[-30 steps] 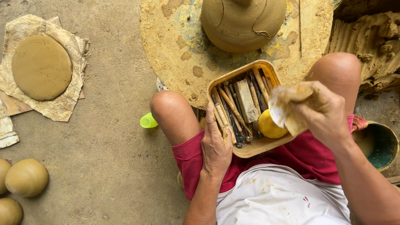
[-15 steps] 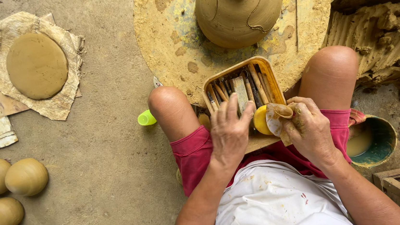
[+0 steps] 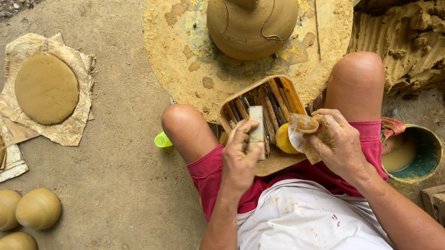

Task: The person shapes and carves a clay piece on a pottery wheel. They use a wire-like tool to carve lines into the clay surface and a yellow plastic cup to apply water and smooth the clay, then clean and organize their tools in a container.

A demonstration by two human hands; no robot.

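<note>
A yellow tool tray [image 3: 288, 90] rests on my lap between my knees, filled with several clay-smeared sticks and a yellow sponge [image 3: 284, 139]. My left hand [image 3: 240, 158] reaches into the tray, its fingers closed around a pale flat rectangular tool [image 3: 256, 123]. Beside the sponge, my right hand [image 3: 338, 142] grips a crumpled clay-stained cloth [image 3: 301, 130] at the tray's right edge. Beyond the tray, a rounded clay pot [image 3: 252, 16] stands on a round clay-spattered wheel [image 3: 183, 48].
Flat clay discs on paper [image 3: 46, 89] lie on the ground at left, with several clay balls [image 3: 38, 208] below them. A teal bucket of slip [image 3: 412, 153] sits at right, a heap of raw clay [image 3: 420, 49] behind it. A small green cup [image 3: 162, 140] lies by my left knee.
My right hand came down from above the tray to its right edge with the cloth. My left hand moved up into the tray and closed on the flat tool.
</note>
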